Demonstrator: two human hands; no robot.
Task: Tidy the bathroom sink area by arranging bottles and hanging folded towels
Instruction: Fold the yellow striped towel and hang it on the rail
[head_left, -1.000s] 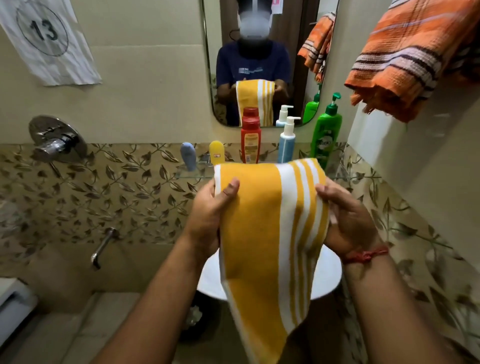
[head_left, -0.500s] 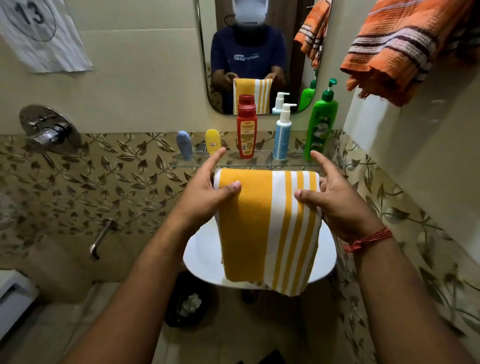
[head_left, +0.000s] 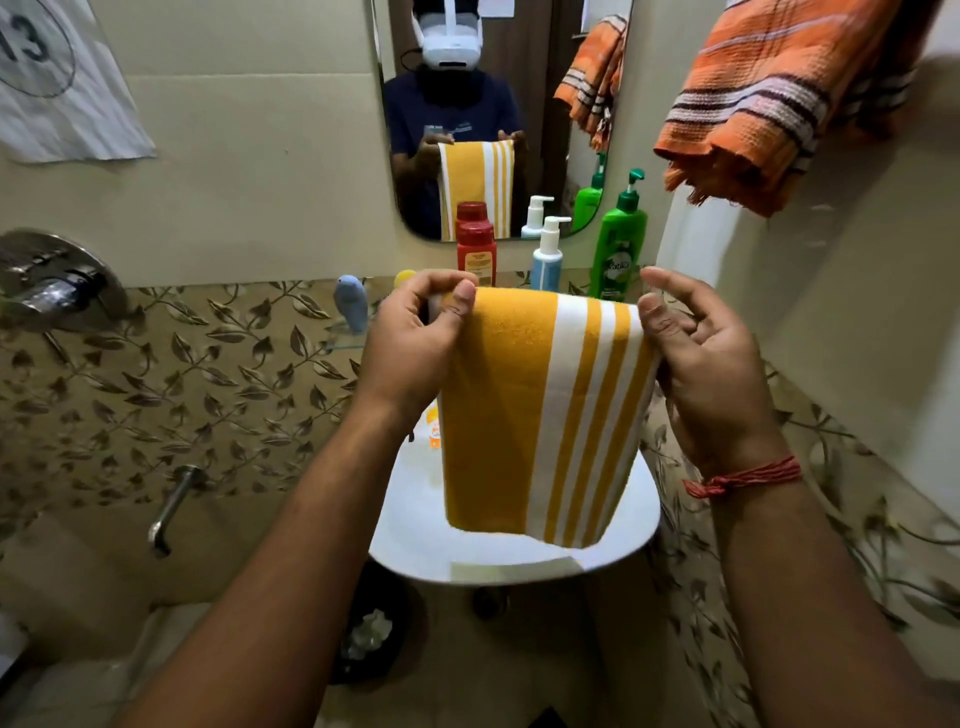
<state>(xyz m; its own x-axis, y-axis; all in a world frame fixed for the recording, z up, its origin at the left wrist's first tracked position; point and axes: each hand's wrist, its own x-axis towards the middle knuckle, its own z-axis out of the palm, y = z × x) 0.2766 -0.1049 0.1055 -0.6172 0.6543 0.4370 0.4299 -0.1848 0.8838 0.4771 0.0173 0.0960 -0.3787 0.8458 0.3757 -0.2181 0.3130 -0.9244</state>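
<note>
A folded yellow towel with white stripes (head_left: 530, 415) hangs over the white sink (head_left: 415, 540). My left hand (head_left: 410, 353) pinches its top left corner between thumb and fingers. My right hand (head_left: 701, 364) holds the top right corner, fingers curled at the edge. Behind the towel, on a glass shelf (head_left: 343, 340), stand a red bottle (head_left: 475, 249), a light blue pump bottle (head_left: 546, 260) and a green pump bottle (head_left: 621, 244). A blue tube (head_left: 350, 306) and a yellow tube (head_left: 404, 278) stand further left, the yellow one mostly hidden by my left hand.
An orange striped towel (head_left: 769, 104) hangs high on the right wall. A mirror (head_left: 498, 93) is above the shelf. A chrome shower valve (head_left: 52, 286) and a spout (head_left: 174, 504) are on the left wall. A dark bin (head_left: 371, 629) sits under the sink.
The towel was folded shorter and now hangs over the sink, its lower end higher than before. Both hands shifted from open-fingered holds to pinching its top corners.
</note>
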